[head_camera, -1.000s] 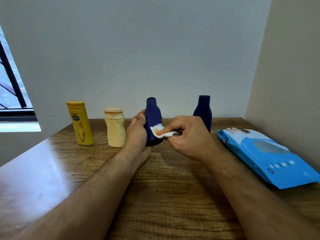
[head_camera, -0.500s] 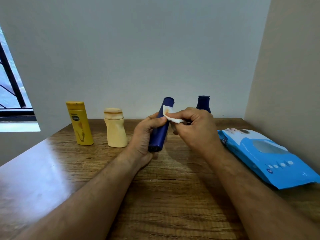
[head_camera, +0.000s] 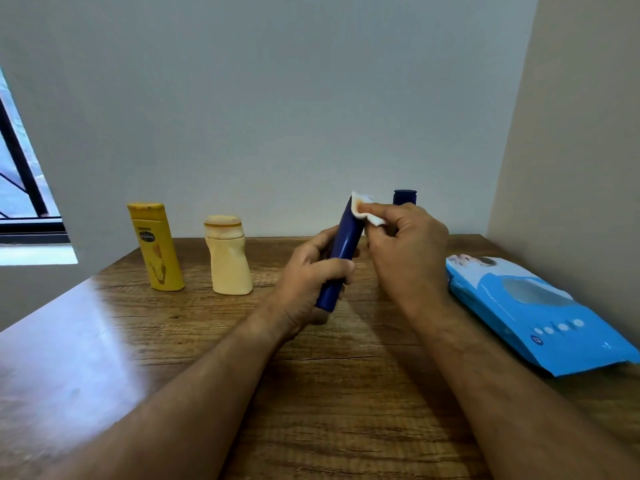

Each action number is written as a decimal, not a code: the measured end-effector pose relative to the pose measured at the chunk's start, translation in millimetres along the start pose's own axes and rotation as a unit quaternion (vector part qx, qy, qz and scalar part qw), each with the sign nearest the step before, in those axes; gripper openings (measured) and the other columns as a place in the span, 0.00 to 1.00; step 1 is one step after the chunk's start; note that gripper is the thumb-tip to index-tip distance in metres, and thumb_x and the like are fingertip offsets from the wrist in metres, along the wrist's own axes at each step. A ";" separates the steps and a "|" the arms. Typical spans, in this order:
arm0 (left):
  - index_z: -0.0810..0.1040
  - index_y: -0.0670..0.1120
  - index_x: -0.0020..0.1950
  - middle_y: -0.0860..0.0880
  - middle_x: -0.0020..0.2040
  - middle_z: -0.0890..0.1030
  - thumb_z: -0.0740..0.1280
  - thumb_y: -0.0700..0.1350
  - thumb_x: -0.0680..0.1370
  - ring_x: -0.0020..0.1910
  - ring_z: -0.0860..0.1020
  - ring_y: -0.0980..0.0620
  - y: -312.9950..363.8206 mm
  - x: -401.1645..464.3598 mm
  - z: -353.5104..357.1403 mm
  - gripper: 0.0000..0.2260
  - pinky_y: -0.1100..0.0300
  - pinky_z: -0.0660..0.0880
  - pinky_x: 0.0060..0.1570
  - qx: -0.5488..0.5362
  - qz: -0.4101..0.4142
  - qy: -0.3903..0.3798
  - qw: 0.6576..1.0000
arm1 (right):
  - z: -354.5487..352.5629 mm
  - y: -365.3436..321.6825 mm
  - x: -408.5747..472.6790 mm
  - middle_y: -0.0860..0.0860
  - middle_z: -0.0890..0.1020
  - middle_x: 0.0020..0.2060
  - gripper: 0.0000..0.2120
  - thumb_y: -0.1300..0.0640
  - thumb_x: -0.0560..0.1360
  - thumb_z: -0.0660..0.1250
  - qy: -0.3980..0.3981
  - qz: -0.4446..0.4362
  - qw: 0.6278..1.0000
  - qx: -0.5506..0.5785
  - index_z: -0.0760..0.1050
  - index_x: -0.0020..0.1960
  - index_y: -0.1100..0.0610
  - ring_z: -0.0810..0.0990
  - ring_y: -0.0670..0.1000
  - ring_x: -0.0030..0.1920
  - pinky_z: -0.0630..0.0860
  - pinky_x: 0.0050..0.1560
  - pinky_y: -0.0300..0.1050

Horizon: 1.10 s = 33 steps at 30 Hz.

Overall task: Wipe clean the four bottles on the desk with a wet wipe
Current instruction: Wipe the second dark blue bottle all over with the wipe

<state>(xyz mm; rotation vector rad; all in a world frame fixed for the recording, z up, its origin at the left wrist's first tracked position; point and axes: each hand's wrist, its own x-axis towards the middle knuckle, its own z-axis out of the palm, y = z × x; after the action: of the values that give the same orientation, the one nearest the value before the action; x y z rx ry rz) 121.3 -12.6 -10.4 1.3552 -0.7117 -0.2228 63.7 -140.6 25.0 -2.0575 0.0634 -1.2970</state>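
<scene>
Fingers: your left hand [head_camera: 311, 278] grips the blue bottle's [head_camera: 341, 251] lower body just above the tabletop [head_camera: 173, 341], its long axis tilted up and rightward; your right hand [head_camera: 408, 251] pinches the stained wet wipe [head_camera: 363, 211] on its upper end. Beyond: second blue bottle [head_camera: 404, 196].

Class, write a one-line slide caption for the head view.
Left hand grips a tilted blue bottle while the right hand presses a stained wipe to its top.
</scene>
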 end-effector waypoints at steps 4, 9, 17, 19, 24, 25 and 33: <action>0.66 0.61 0.74 0.54 0.65 0.76 0.79 0.43 0.70 0.61 0.78 0.56 -1.3 0.4 -0.5 0.38 0.52 0.80 0.60 0.158 0.063 0.076 0.983 | 1.7 -4.0 -3.1 0.49 0.79 0.47 0.15 0.64 0.76 0.67 -0.036 -0.055 0.998 -0.006 0.81 0.60 0.53 0.74 0.41 0.45 0.69 0.45 0.20; 0.66 0.60 0.72 0.57 0.63 0.72 0.78 0.41 0.70 0.61 0.77 0.56 0.7 0.9 -0.5 0.36 0.56 0.81 0.56 0.295 0.188 0.163 0.922 | 7.5 -6.3 -5.9 0.49 0.78 0.45 0.15 0.68 0.74 0.68 -0.007 -0.141 0.990 -0.022 0.82 0.58 0.56 0.72 0.39 0.45 0.70 0.49 0.22; 0.66 0.56 0.74 0.56 0.66 0.73 0.80 0.40 0.70 0.60 0.78 0.57 6.9 -4.3 12.5 0.38 0.57 0.82 0.53 0.169 0.153 0.116 0.967 | 2.1 -8.2 -5.0 0.43 0.83 0.44 0.11 0.63 0.74 0.69 0.072 -0.015 0.996 0.058 0.83 0.54 0.52 0.79 0.39 0.43 0.74 0.42 0.25; 0.65 0.58 0.73 0.58 0.65 0.74 0.80 0.41 0.70 0.59 0.78 0.57 7.2 -6.3 13.7 0.38 0.57 0.82 0.53 0.142 0.154 0.104 0.972 | 2.6 -7.8 -4.4 0.43 0.84 0.43 0.11 0.63 0.75 0.69 0.067 0.052 0.991 0.103 0.84 0.53 0.53 0.81 0.40 0.42 0.78 0.41 0.28; 0.63 0.59 0.74 0.56 0.64 0.74 0.77 0.38 0.72 0.58 0.80 0.55 7.7 -7.2 15.7 0.37 0.56 0.82 0.54 0.124 0.145 0.079 0.978 | 2.5 -8.1 -2.3 0.45 0.85 0.43 0.11 0.63 0.75 0.69 0.032 0.085 0.981 0.171 0.83 0.55 0.53 0.84 0.44 0.44 0.82 0.40 0.37; 0.63 0.59 0.74 0.54 0.64 0.75 0.76 0.38 0.72 0.57 0.81 0.52 8.4 -6.9 15.6 0.37 0.54 0.82 0.54 0.112 0.142 0.075 0.981 | 2.3 -9.2 -2.8 0.45 0.85 0.43 0.11 0.63 0.74 0.70 0.036 0.057 0.984 0.163 0.83 0.55 0.53 0.83 0.43 0.44 0.81 0.41 0.34; 0.81 0.47 0.62 0.37 0.49 0.78 0.62 0.39 0.64 0.48 0.76 0.37 11.0 -2.5 1.5 0.27 0.47 0.80 0.47 -0.045 0.081 0.055 0.994 | 4.7 -7.7 -7.4 0.46 0.83 0.44 0.11 0.65 0.74 0.71 0.021 -0.093 0.991 0.096 0.83 0.55 0.56 0.78 0.37 0.41 0.71 0.40 0.25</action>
<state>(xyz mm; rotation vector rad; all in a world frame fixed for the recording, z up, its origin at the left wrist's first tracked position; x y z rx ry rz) 115.8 -10.0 -0.8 1.2075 -0.7073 -0.0492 61.5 -129.5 22.4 -1.9069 -0.2301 -1.4008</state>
